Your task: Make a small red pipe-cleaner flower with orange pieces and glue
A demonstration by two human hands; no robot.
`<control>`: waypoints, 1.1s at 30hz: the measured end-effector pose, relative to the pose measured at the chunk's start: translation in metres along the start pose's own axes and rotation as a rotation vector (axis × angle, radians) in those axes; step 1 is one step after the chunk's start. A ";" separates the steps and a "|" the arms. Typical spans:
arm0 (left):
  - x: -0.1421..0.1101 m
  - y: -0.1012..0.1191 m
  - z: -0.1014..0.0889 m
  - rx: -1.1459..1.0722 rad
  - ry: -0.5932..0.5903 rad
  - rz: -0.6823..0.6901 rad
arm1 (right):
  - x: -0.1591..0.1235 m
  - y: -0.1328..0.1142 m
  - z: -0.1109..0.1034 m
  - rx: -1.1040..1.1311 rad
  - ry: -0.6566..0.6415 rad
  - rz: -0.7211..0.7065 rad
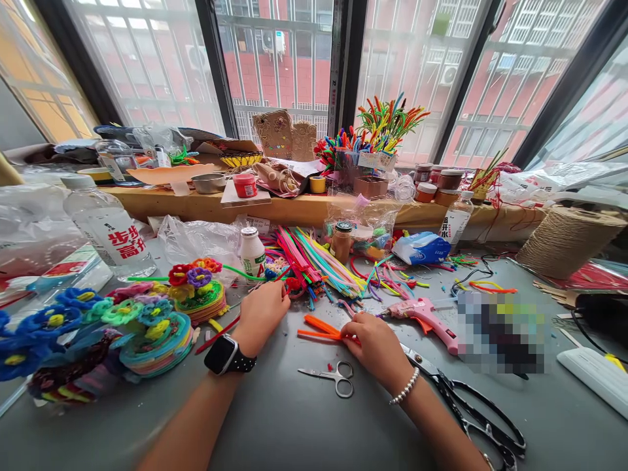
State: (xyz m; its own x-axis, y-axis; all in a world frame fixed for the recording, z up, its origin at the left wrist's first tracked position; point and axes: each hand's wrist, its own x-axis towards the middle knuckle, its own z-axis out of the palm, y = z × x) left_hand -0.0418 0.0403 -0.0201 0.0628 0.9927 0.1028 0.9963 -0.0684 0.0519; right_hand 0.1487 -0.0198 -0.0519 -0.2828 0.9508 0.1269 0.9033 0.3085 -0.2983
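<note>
My left hand (263, 313), with a black smartwatch on the wrist, is closed near a small red pipe-cleaner piece (293, 286) beside the pile of coloured pipe cleaners (314, 261). My right hand (377, 345), wearing a pearl bracelet, is closed on the end of orange pipe cleaners (318, 329) lying on the grey table (294, 425). Small silver scissors (333, 375) lie between my forearms.
A pink glue gun (426, 316) and large black scissors (471, 409) lie to the right. Pipe-cleaner flower coasters (147, 327) sit at left, with a water bottle (110, 229) behind. A twine spool (564, 239) stands far right. A wooden shelf (294, 209) holds jars and craft supplies.
</note>
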 end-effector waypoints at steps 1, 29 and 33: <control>-0.001 0.001 0.000 -0.002 0.003 -0.001 | 0.000 0.000 0.000 -0.001 0.002 -0.001; -0.034 0.038 -0.018 -1.314 0.030 0.524 | -0.006 -0.009 -0.009 0.461 0.392 -0.131; -0.036 0.038 -0.014 -1.437 -0.068 0.447 | -0.007 -0.011 -0.008 0.400 0.387 -0.144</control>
State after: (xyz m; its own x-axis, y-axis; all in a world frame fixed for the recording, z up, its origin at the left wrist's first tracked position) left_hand -0.0065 0.0005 -0.0080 0.3795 0.8644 0.3298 -0.0068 -0.3539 0.9353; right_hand 0.1432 -0.0302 -0.0417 -0.1866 0.8413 0.5074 0.6508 0.4928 -0.5776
